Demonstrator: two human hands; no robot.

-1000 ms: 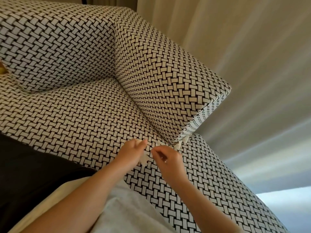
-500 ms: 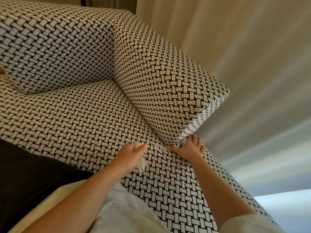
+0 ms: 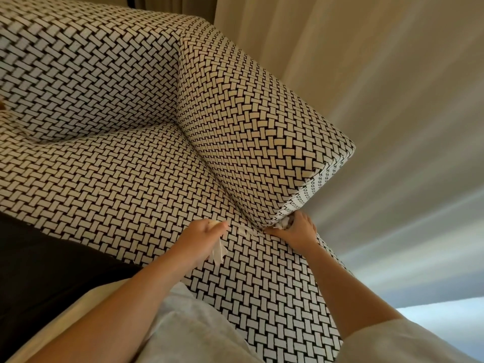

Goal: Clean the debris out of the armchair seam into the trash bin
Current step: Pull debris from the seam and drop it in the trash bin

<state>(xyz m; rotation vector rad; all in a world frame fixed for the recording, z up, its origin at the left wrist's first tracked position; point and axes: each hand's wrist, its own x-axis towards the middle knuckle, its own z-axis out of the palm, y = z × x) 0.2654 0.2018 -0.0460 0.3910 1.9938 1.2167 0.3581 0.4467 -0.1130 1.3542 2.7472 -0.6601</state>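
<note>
At the seam point(image 3: 225, 190) end — right hand point(image 3: 297, 233) grips debris point(image 3: 283, 224) (left hand point(image 3: 201, 238) holds scraps point(image 3: 219, 253)).

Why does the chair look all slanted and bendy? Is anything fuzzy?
Head view: the wide lens and a tilted head make the armchair lean and curve; head view: the curtain is smeared into soft streaks; the weave is sharp by the left hand holding paper scraps and the right hand gripping a paper wad; warm dim light, no glare.
</note>
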